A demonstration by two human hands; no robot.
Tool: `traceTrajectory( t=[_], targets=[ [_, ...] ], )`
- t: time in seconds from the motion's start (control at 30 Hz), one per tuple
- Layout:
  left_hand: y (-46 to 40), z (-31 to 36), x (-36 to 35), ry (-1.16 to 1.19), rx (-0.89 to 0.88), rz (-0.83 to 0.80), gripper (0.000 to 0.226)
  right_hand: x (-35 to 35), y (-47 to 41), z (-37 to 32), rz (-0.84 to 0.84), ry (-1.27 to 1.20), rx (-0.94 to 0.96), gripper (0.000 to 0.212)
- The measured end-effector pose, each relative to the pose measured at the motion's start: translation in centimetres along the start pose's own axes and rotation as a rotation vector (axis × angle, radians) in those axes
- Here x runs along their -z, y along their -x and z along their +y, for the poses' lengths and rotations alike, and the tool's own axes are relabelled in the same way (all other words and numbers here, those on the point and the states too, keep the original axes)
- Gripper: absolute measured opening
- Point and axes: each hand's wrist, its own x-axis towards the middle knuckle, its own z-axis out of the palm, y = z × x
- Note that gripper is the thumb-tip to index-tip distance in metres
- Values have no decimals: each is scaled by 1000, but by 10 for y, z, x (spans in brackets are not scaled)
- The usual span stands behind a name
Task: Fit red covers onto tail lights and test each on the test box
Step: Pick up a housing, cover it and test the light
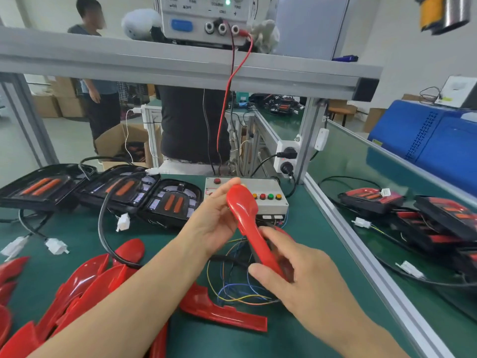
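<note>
A glossy red cover (pixel 246 213) is held edge-on above the green mat, in front of the grey test box (pixel 268 188) with its coloured buttons. My left hand (pixel 216 220) grips the cover's upper end. My right hand (pixel 296 272) pinches its lower end; a dark tail-light body seems to sit behind the cover, mostly hidden. Three black tail lights (pixel 170 200) without covers lie in a row at the left. Loose red covers (pixel 82 285) are piled at the lower left, and one more red cover (pixel 224 311) lies under my wrists.
Thin coloured wires (pixel 240 293) loop on the mat below the test box. Black cables with white connectors (pixel 123 223) trail at the left. Covered tail lights (pixel 371 200) lie beyond the aluminium rail (pixel 361 257) on the right. A power supply (pixel 206 19) stands on the shelf above. Two people stand behind the bench.
</note>
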Motion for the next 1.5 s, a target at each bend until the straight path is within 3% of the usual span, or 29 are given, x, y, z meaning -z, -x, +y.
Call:
traceTrajectory(
  t=[0.1,0.2,0.23,0.3,0.47,0.6,0.73,1.0,1.23,1.37,1.5],
  targets=[
    [-8,-2,0,-107,-19,-32,22,3,0,5,86,93,79,40],
    [-17,-5,6,-596,-30,85,14,16,-2,18,182,107,8,28],
    [-18,-9,8,-701,22,134,8,19,-2,21,200,105,-48,28],
    [-20,-19,9,-786,184,176,21,21,-1,26,165,134,-137,26],
    [-29,-37,1,-594,334,193,28,5,6,27,0,277,-172,34],
    [-31,-43,1,-408,320,243,23,-5,13,27,-17,419,-123,51],
    [-25,-45,7,-226,306,287,26,-9,14,17,-27,617,-35,47],
    [-3,-53,-5,-82,126,327,17,-24,10,0,56,726,-7,43],
    [6,-58,-9,-61,112,311,18,-34,14,-2,-6,722,-1,60],
    [6,-63,-8,-184,48,263,27,-38,14,-1,76,720,1,58],
    [4,-54,-3,-142,-24,322,38,-24,28,-3,45,461,-111,53]
  ],
)
